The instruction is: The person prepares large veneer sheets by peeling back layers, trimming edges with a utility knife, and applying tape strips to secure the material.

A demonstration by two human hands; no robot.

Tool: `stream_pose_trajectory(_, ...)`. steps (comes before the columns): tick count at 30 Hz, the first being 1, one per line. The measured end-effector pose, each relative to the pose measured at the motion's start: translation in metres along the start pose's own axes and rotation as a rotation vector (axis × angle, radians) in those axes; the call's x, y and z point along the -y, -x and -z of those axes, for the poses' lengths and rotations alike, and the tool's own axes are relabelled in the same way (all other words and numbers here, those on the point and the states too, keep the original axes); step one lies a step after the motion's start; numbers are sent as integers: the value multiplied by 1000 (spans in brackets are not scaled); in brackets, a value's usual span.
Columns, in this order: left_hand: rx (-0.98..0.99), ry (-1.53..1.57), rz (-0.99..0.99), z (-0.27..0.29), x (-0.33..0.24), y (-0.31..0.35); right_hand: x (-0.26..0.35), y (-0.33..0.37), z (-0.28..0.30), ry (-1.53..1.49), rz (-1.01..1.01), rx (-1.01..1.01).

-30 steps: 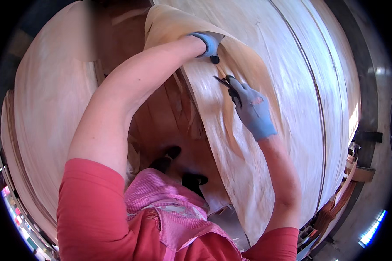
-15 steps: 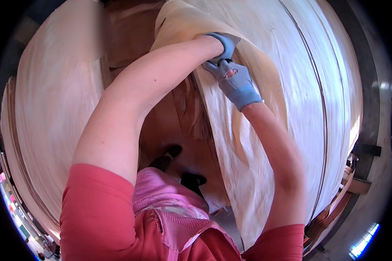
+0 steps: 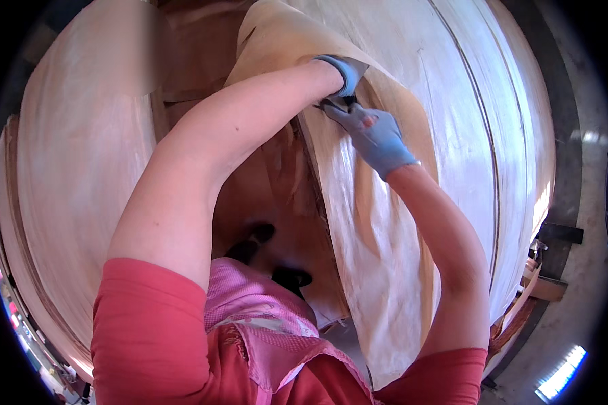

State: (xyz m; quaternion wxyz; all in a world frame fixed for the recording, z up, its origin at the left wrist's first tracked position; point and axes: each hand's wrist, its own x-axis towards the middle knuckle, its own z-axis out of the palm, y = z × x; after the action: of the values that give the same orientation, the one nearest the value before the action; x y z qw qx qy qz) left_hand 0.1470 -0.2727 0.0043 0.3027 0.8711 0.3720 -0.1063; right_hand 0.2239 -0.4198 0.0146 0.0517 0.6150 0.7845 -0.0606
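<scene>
A wide pale wood veneer sheet lies on the stack to my right, its upper part curled over in a fold. My left hand, in a blue-grey glove, reaches across under the curled edge. Only its cuff and back show; the fingers are hidden. Just below it, my right hand wears a similar glove with a hole that bares some skin. Its fingers are closed close to the left hand, over the sheet. Something small and dark shows at the fingertips, too small to name.
A second stack of pale veneer rises on my left. Between the stacks runs a brown floor with torn veneer scraps along the right stack's edge; my dark shoes stand there. A dark beam juts out at the far right.
My right hand has shifted slightly right and down, its elbow swinging outward. My left hand has barely moved, still under the curled veneer.
</scene>
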Motion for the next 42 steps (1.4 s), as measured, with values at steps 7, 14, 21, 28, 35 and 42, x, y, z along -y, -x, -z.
stream_pose_trajectory(7,44,-148,-135,4,-18,9,-29,51,-9,2,-14,-35)
stream_pose_trajectory(14,-42,-220,-241,-2,-8,10,-25,35,11,139,-12,56)
stream_pose_trajectory(21,-158,-254,-268,-15,-7,11,-46,99,-11,-58,-80,6)
stream_pose_trajectory(28,-65,-296,-185,-11,-14,14,-45,170,-10,-238,-203,-3)
stream_pose_trajectory(35,-136,-356,-174,-12,-11,15,-33,288,-25,-178,-449,123)
stream_pose_trajectory(42,-415,-635,-352,-95,-57,100,-11,337,-40,-126,-571,48)
